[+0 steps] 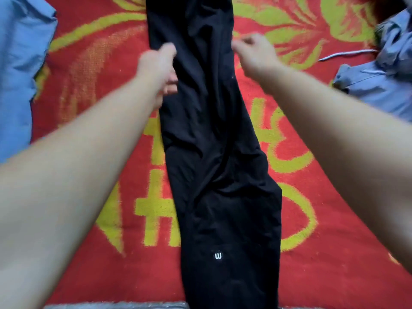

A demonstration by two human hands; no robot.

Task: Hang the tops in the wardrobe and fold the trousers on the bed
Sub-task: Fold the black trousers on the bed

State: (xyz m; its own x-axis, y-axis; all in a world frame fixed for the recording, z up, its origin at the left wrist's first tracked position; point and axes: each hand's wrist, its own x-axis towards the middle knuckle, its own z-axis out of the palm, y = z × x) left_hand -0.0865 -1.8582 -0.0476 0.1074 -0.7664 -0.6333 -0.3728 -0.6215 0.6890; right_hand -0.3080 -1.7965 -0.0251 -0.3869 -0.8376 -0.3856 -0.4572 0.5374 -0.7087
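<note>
Trousers [214, 152] lie lengthwise on bed [89, 63]; left hand [159, 63] grips their left edge, right hand [254, 51] pinches the right edge, fingers curled.

small white "w" logo [218, 256] on black trousers [211, 134], yellow characters on red blanket [93, 70] unreadable

Light: bright, soft, even; red blanket [100, 90] vividly saturated.
Blur: left hand [159, 63] and right hand [252, 52] smeared, fingertips worst.
Shadows: weak, soft-edged near the fingers.
Dark detail: trousers [211, 152] folds barely readable between the 2 hands.
Distortion: forearms balloon behind the fingers, toward the lower corners.
</note>
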